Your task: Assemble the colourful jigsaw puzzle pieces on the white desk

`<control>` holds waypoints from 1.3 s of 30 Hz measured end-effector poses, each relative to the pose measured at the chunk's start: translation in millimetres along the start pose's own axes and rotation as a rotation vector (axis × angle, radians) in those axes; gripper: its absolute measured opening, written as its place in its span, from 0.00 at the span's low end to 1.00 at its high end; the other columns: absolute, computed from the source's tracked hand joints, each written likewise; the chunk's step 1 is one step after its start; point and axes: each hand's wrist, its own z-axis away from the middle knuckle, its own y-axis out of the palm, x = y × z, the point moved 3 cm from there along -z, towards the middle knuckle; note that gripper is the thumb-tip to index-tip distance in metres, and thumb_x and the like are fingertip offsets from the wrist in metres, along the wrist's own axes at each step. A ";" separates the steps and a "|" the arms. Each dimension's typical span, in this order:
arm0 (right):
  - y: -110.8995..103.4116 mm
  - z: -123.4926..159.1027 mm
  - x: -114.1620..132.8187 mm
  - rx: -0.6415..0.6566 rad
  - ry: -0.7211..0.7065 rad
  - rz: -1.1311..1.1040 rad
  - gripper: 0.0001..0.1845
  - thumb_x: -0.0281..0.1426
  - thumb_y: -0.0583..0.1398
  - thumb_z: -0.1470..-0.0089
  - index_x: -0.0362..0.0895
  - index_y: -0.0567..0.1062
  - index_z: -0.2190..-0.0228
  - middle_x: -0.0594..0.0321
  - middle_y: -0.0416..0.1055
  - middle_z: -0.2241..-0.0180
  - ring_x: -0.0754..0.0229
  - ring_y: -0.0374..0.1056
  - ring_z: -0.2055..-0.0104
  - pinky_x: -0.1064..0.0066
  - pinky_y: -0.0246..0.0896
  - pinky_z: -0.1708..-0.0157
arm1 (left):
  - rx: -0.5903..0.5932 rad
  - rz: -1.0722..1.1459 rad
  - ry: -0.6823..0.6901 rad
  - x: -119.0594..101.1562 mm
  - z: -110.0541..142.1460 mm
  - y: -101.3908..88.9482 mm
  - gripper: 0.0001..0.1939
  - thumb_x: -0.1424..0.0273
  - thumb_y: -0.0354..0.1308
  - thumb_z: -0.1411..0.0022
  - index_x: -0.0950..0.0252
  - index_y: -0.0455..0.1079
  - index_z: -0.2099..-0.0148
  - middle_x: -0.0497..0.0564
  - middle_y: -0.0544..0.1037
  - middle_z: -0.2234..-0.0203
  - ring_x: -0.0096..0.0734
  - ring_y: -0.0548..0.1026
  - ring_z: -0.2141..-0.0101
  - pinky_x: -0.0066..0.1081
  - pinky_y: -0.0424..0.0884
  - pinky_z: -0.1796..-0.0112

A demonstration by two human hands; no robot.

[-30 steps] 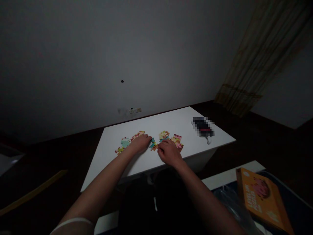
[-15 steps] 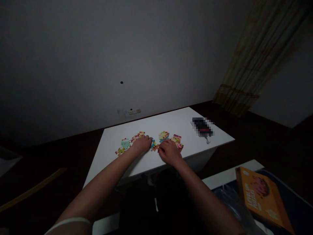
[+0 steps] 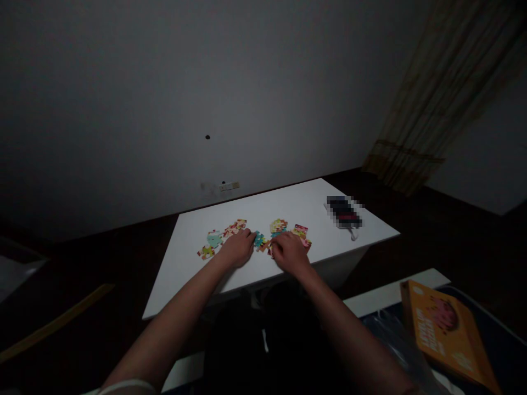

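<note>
Several colourful jigsaw pieces (image 3: 279,225) lie in a loose row near the front of a small white table (image 3: 288,203). My left hand (image 3: 237,248) rests palm down on the table, its fingertips touching the pieces at the middle of the row (image 3: 260,241). My right hand (image 3: 290,253) lies just right of it, its fingers curled over pieces at the same spot. More pieces (image 3: 211,242) sit left of my left hand and others (image 3: 302,232) beyond my right hand. Whether either hand pinches a piece is hidden by the fingers and the dim light.
A dark blurred-out object (image 3: 345,213) with a white cord lies at the table's right end. An orange puzzle box (image 3: 444,332) sits low at the right on a dark surface beside clear plastic (image 3: 395,340). A grey wall and a curtain (image 3: 444,93) stand behind.
Both hands stay at the middle pieces; the left hand has drawn slightly back toward me and the right hand has shifted a little. The view has moved slightly.
</note>
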 end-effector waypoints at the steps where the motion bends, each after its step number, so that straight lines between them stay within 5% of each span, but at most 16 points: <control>1: -2.5 -1.3 -1.8 -0.031 0.027 0.008 0.13 0.27 0.58 0.33 0.46 0.83 0.57 0.54 0.84 0.55 0.47 0.74 0.47 0.56 0.63 0.41 | -0.015 0.015 -0.003 -0.1 2.9 2.2 0.24 0.67 0.50 0.21 0.63 0.69 0.28 0.64 0.76 0.40 0.51 0.74 0.39 0.45 0.70 0.37; 7: -21.6 -36.0 -8.7 0.039 0.097 0.158 0.17 0.27 0.58 0.33 0.44 0.83 0.48 0.50 0.83 0.48 0.44 0.73 0.46 0.55 0.64 0.43 | -0.087 0.105 -0.140 4.7 22.3 18.4 0.26 0.65 0.50 0.21 0.67 0.67 0.26 0.67 0.70 0.32 0.54 0.71 0.35 0.50 0.66 0.33; 13: -6.7 -73.9 -19.7 0.266 0.122 0.359 0.21 0.39 0.66 0.39 0.40 0.83 0.49 0.40 0.81 0.50 0.40 0.74 0.47 0.54 0.67 0.50 | -0.178 0.206 -0.264 4.4 35.7 26.3 0.21 0.68 0.52 0.21 0.65 0.72 0.32 0.65 0.74 0.35 0.52 0.71 0.36 0.48 0.66 0.33; 21: -3.4 -96.8 -27.7 0.457 0.183 0.413 0.22 0.40 0.53 0.25 0.44 0.83 0.47 0.44 0.84 0.51 0.44 0.79 0.50 0.60 0.66 0.51 | -0.380 0.315 -0.314 1.0 41.0 39.2 0.17 0.70 0.55 0.23 0.65 0.76 0.37 0.62 0.78 0.41 0.50 0.73 0.40 0.49 0.68 0.35; 25: -14.7 -111.1 -55.7 0.339 0.268 0.383 0.24 0.39 0.50 0.22 0.45 0.82 0.44 0.43 0.84 0.49 0.45 0.80 0.49 0.61 0.66 0.50 | -0.402 0.347 -0.308 3.3 40.8 41.5 0.17 0.71 0.54 0.23 0.66 0.77 0.39 0.62 0.79 0.42 0.51 0.73 0.41 0.49 0.69 0.36; 30: -19.9 -120.1 -100.4 0.169 0.340 0.028 0.19 0.37 0.55 0.29 0.45 0.85 0.53 0.47 0.85 0.51 0.47 0.79 0.48 0.60 0.69 0.47 | -0.398 0.368 -0.319 3.7 42.1 39.2 0.17 0.71 0.54 0.22 0.67 0.77 0.39 0.62 0.79 0.42 0.51 0.73 0.41 0.48 0.68 0.36; 39: -20.1 -114.5 -130.6 0.115 0.416 -0.095 0.19 0.44 0.61 0.39 0.42 0.84 0.62 0.50 0.85 0.64 0.49 0.80 0.63 0.63 0.74 0.62 | -0.373 0.386 -0.330 1.4 44.9 33.1 0.16 0.71 0.54 0.23 0.67 0.78 0.41 0.63 0.80 0.44 0.52 0.73 0.43 0.49 0.69 0.39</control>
